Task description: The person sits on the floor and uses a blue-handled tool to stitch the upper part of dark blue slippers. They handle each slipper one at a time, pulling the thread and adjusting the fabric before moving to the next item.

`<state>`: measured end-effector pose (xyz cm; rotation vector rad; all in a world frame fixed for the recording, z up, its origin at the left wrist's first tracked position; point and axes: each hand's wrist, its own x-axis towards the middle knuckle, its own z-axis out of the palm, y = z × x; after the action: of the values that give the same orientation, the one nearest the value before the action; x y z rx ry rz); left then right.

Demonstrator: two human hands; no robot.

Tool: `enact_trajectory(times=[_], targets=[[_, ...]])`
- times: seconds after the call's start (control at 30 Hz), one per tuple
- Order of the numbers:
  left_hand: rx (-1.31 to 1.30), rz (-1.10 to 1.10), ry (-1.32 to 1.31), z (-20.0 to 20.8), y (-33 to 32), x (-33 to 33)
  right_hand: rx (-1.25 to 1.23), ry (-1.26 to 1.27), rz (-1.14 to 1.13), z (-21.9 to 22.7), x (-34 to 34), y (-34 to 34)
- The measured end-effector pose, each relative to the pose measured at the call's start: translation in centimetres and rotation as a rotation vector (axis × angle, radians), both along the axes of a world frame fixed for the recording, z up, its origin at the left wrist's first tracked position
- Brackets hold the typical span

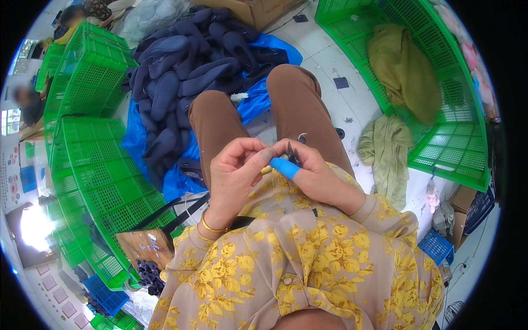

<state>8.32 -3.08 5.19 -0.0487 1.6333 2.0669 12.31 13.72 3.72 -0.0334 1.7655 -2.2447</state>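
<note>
My left hand [236, 165], with a gold bangle at the wrist, is closed in a pinch above my lap. Whatever its fingertips hold is too small or hidden to name. Touching it at the fingertips is my right hand [316, 176], its thumb wrapped in blue tape [284, 168]. A pair of small dark thread snips [291, 149] sits in the right hand, pointed blades sticking up between the fingers. Beneath both hands are my brown trousers [294, 99] and yellow-flowered top [341, 236].
A heap of navy slippers [192, 66] lies on blue plastic sheeting [256, 107] beyond my knees. Green crates [91, 159] stand at the left. The right-hand green crate [451, 146] holds olive cloth [404, 71]; paler green cloth [385, 148] hangs beside it. A wooden stool [144, 247] is at lower left.
</note>
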Motion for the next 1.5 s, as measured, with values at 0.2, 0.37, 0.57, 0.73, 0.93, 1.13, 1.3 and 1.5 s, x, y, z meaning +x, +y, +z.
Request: enact_trajectory(times=[0.2, 0.37, 0.57, 0.73, 0.93, 1.13, 1.3, 1.5], targets=[[0.066, 0.068, -0.039, 0.1, 0.1, 0.1, 0.006, -0.044, -0.013, 0.3, 0.1, 0.0], [0.125, 0.09, -0.011, 0.3, -0.5, -0.3, 0.037, -0.07, -0.03, 0.3, 0.1, 0.1], [0.411, -0.015, -0.121, 0.0, -1.7, -1.0, -0.027, -0.107, -0.015, 0.6, 0.1, 0.2], [0.422, -0.046, -0.13, -0.6, -2.0, -1.1, -0.117, -0.103, -0.059, -0.1, 0.2, 0.0], [0.098, 0.095, -0.026, -0.3, -1.2, -1.2, -0.282, -0.168, -0.064, -0.6, 0.2, 0.0], [-0.509, -0.118, 0.385, -1.9, -3.4, -1.2, -0.463, -0.258, -0.071, -0.8, 0.0, 0.0], [-0.254, -0.148, 0.366, 0.4, -1.6, -0.3, -0.452, -0.272, -0.042, -0.7, 0.0, 0.0], [-0.167, -0.162, 0.36, 0.7, -0.9, -0.5, -0.452, -0.255, -0.014, -0.7, 0.0, 0.1]])
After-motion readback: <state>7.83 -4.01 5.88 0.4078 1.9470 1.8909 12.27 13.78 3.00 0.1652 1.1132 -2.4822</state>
